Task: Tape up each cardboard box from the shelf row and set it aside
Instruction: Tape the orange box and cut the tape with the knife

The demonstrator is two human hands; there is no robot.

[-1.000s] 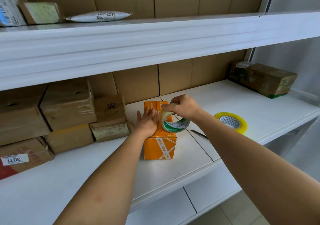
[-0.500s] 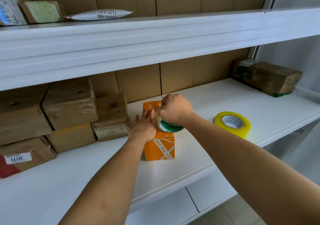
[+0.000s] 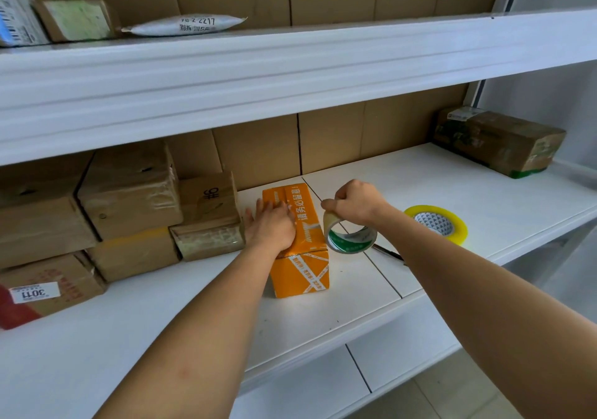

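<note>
An orange cardboard box [image 3: 302,267] with white print stands on the white shelf [image 3: 452,186] in front of me. My left hand [image 3: 273,225] lies flat on its top, fingers straight, pressing it down. My right hand [image 3: 353,202] grips the top of a tape roll with a green and white core [image 3: 350,239], held upright just right of the box. Whether a strip of tape runs from the roll to the box, I cannot tell.
A stack of brown boxes [image 3: 129,205] fills the shelf to the left. A yellow tape roll [image 3: 436,223] lies to the right, a dark pen-like tool [image 3: 387,252] near the held roll. One taped brown box [image 3: 497,139] sits far right. Packages [image 3: 187,24] rest on the upper shelf.
My right hand has drawn the tape roll away from the box top, out to the right of the box. My left hand has stayed flat on the box.
</note>
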